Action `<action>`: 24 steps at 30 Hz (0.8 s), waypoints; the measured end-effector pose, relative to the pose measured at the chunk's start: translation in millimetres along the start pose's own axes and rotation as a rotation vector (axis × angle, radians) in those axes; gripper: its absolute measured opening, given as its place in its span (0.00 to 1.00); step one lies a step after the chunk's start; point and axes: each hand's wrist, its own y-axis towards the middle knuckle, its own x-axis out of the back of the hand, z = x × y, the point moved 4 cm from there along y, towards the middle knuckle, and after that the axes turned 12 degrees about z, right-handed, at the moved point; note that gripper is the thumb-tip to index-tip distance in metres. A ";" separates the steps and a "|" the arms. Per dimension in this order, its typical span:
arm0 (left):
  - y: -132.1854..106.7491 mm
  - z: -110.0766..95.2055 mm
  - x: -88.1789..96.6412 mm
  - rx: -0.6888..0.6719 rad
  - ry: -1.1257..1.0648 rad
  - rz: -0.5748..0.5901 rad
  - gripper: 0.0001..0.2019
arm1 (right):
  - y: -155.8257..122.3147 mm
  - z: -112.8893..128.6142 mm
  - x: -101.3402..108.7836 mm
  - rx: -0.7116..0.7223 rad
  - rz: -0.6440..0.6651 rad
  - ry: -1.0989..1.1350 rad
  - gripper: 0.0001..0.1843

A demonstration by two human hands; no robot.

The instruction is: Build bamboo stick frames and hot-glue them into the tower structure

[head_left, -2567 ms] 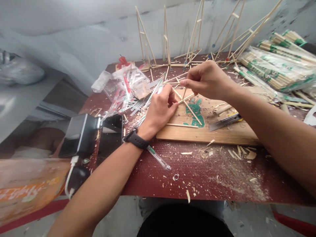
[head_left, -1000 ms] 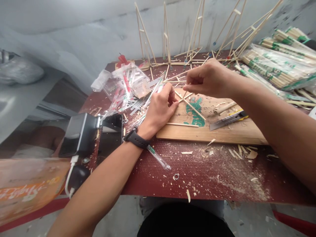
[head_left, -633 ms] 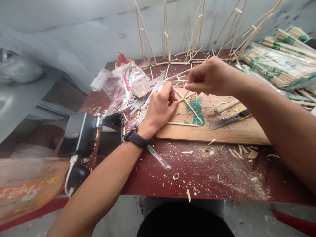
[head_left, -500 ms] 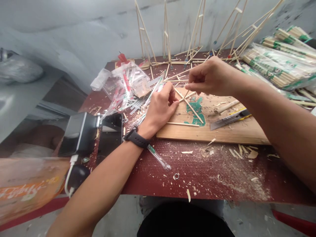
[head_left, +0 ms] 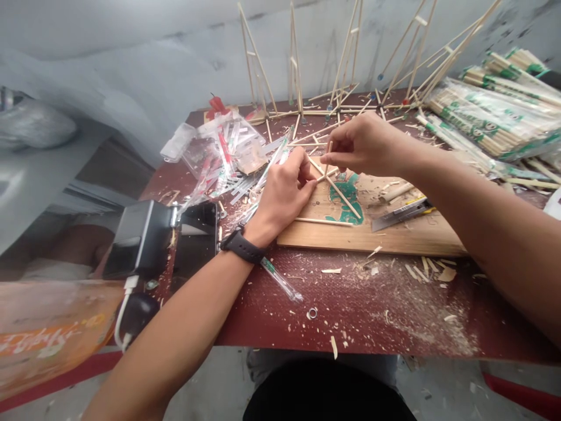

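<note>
My left hand (head_left: pixel 284 190), with a black watch on its wrist, is closed at the fingertips on the end of crossed wooden chopsticks (head_left: pixel 344 197). They lie over a wooden board (head_left: pixel 302 235) that bears a green figure (head_left: pixel 346 193). Above the crossing, my right hand (head_left: pixel 368 143) pinches a thin wooden stick (head_left: pixel 328 161) held nearly upright. Its lower end meets the crossing or stops just over it; I cannot tell which. A loose chopstick (head_left: pixel 324 221) lies near the board's front edge, and a utility knife (head_left: pixel 401 214) rests to the right.
Chopstick frames (head_left: pixel 298 70) stand against the back wall. Packs of chopsticks (head_left: pixel 495 117) lie at right. Plastic wrappers (head_left: pixel 223 152) are heaped at left, beside a black box (head_left: pixel 140 240) with a white cable. A metal ring (head_left: pixel 312 313) and shavings lie on the red tabletop (head_left: pixel 272 321).
My right hand has shifted slightly left and down, and the thin stick in its fingers has swung from slanting to nearly upright. The left hand has stayed in place.
</note>
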 end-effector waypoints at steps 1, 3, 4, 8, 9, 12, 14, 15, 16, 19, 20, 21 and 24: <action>0.0 0.1 -0.1 -0.001 -0.002 -0.002 0.15 | -0.1 -0.4 0.0 0.002 0.005 0.003 0.20; 0.0 0.3 -0.2 -0.001 0.000 -0.005 0.15 | -0.1 -1.1 0.4 0.002 0.020 0.007 0.19; 0.1 0.4 -0.3 0.000 0.002 -0.007 0.15 | 0.1 -1.4 0.7 -0.002 0.030 0.006 0.18; 0.6 0.9 -0.3 0.005 0.008 -0.005 0.15 | 0.9 -2.4 1.7 -0.009 0.090 -0.003 0.15; 0.7 1.1 -0.4 0.007 0.007 -0.003 0.15 | 0.9 -2.5 2.0 -0.006 0.101 -0.009 0.15; 0.9 1.4 -0.3 -0.001 -0.002 -0.003 0.15 | 0.7 -2.1 2.4 0.011 0.124 -0.055 0.15; 0.8 1.6 -0.1 -0.010 -0.011 -0.009 0.15 | 0.6 -1.0 2.2 0.021 0.124 -0.119 0.14; 0.8 1.9 -0.3 -0.011 -0.015 -0.008 0.15 | 0.6 -0.2 2.1 0.024 0.121 -0.155 0.14; 0.7 2.1 -0.4 -0.011 -0.020 -0.007 0.14 | 0.7 0.5 1.8 0.026 0.118 -0.186 0.14; 0.7 2.7 -0.9 -0.015 -0.030 -0.001 0.15 | 1.3 2.1 0.5 0.018 0.125 -0.228 0.13; 0.7 2.7 -1.0 -0.019 -0.033 0.000 0.15 | 1.6 2.3 0.2 0.012 0.128 -0.229 0.13; 0.8 2.7 -1.0 -0.023 -0.036 -0.001 0.15 | 1.7 2.4 0.0 0.006 0.130 -0.228 0.13; 1.0 2.4 -0.9 -0.030 -0.039 -0.002 0.15 | 1.9 2.5 -0.1 -0.002 0.124 -0.220 0.13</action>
